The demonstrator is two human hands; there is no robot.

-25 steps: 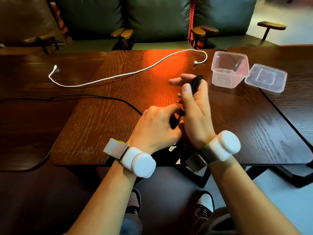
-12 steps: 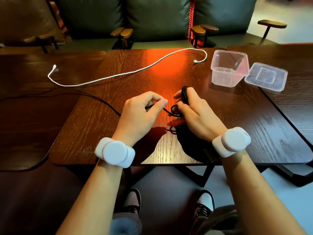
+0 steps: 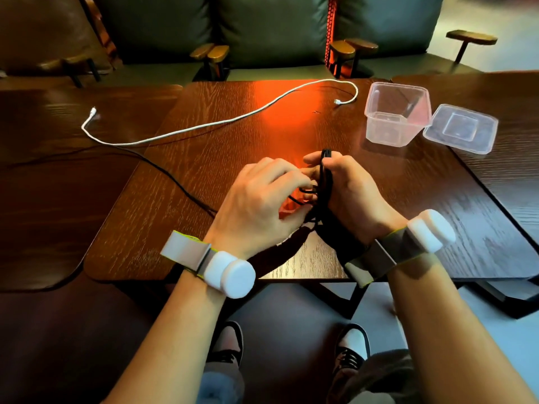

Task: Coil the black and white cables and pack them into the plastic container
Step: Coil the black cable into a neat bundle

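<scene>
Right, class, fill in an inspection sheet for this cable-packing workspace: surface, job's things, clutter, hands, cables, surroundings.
Surface: dark wooden table, orange light reflected across its middle.
Job's things: clear plastic container upright, nothing inside; lid off, lying to its right.
Clutter: nothing seen.
Hands: right hand grips the coil of the black cable upright; left hand pinches a loose strand at the coil.
Cables: black cable partly coiled, tail trailing left onto the next table; white cable uncoiled across the far side.
Surroundings: green sofa behind; white wrist devices on both arms.
</scene>
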